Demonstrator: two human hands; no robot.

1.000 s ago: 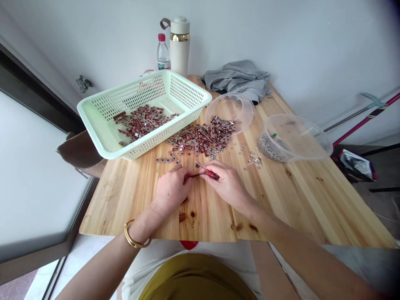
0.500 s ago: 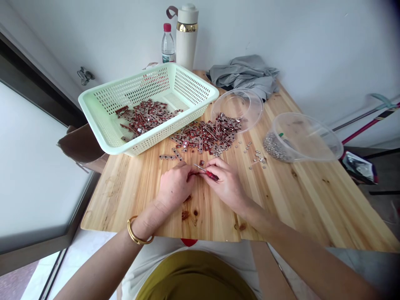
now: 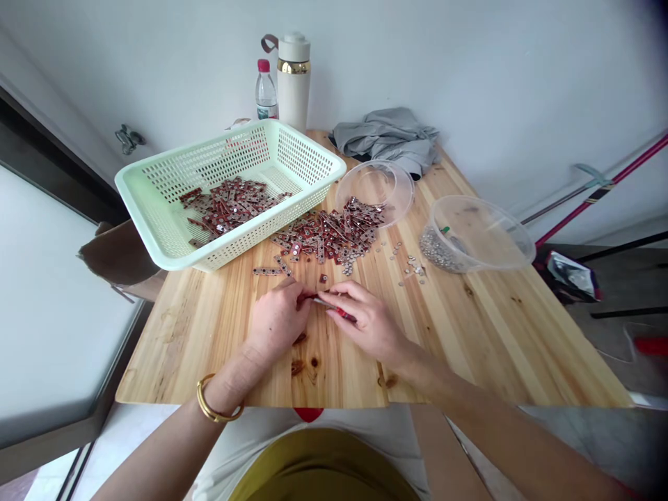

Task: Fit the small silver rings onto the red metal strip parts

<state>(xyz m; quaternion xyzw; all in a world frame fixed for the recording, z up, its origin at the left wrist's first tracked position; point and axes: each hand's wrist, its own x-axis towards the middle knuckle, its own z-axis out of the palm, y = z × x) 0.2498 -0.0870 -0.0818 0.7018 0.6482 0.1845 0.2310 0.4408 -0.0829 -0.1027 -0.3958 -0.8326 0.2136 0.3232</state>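
My right hand is closed on a small red-handled tool with a thin metal shaft, which points left toward my other hand. Fingers curled, my left hand pinches a small dark reddish strip, mostly hidden by the fingers. The tool's tip meets this strip between the two hands. Just beyond lie a small reddish piece and a couple of loose strips. Farther back is a heap of reddish-brown strips with metal dots.
A pale green basket with more strips stands back left. Small metal discs lie right of the heap, beside a clear tub of discs. Behind are a clear lid, grey cloth, a water bottle and a white flask.
The tool has tipped lower, its metal end now down at the strip by my left fingers. The whole view has shifted slightly; the heap and basket look unchanged.
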